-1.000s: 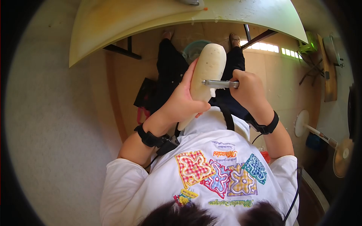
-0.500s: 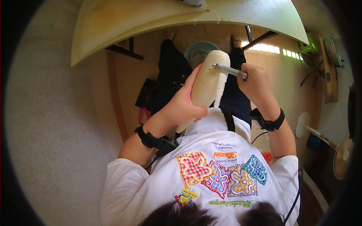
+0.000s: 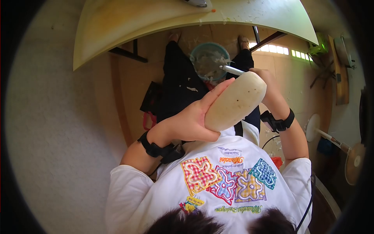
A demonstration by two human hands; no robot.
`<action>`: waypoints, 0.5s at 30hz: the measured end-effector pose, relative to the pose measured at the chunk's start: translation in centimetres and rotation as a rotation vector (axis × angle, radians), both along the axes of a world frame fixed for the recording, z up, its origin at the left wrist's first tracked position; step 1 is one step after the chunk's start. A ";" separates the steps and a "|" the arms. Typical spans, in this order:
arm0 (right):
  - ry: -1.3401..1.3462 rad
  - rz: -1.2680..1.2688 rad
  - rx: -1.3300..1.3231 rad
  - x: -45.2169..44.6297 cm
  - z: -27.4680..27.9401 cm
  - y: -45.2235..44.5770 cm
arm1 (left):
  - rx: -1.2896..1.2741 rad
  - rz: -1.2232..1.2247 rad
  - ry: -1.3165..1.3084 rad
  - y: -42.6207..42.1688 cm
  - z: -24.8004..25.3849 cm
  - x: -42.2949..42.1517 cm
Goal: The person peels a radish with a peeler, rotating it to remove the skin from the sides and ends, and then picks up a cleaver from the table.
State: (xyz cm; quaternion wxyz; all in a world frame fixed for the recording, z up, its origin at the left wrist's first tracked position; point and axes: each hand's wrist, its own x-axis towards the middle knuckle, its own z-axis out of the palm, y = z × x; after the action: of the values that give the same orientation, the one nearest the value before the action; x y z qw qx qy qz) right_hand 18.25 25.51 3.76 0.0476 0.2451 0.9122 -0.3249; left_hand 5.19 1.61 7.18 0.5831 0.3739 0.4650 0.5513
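A thick white radish [image 3: 236, 102] with a few dark specks is gripped in my left hand [image 3: 191, 119], thumb and fingers spread around its lower end. Its rounded far end tilts up and to the right. Behind that end, my right hand [image 3: 269, 84] is partly hidden and closed around the handle of a metal peeler [image 3: 231, 70]. The peeler's head points left, beyond the radish and apart from its visible surface. Below, between my feet, a blue-rimmed basin [image 3: 193, 52] holds pale peelings.
A pale table [image 3: 152, 25] curves across the top, with a metal object [image 3: 196, 3] and scraps on it. White bits lie on my dark trousers [image 3: 177, 74] and the floor. A fan [image 3: 352, 163] stands at right, near a wooden board [image 3: 339, 74].
The radish has turned and swung to the right, now covering part of my right hand. The peeler has come off its surface, and the basin shows more.
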 end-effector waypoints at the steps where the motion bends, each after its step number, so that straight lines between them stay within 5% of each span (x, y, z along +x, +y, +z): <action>1: 0.029 -0.070 -0.021 0.3 -1.0 0.2 | 0.028 0.007 0.033 0.3 0.0 -0.3; 5: -0.054 -0.271 -0.063 1.2 -4.0 1.8 | 0.029 0.096 0.060 0.5 0.0 -1.4; 15: -0.118 -0.336 -0.109 1.1 -1.1 1.0 | -0.019 0.133 -0.095 0.6 -1.4 -1.6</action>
State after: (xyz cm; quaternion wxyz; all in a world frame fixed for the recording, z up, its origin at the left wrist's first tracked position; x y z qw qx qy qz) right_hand 19.35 26.51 2.70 0.0594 0.4097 0.8352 -0.3620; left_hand 3.58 2.21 5.77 0.5701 0.3099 0.4657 0.6017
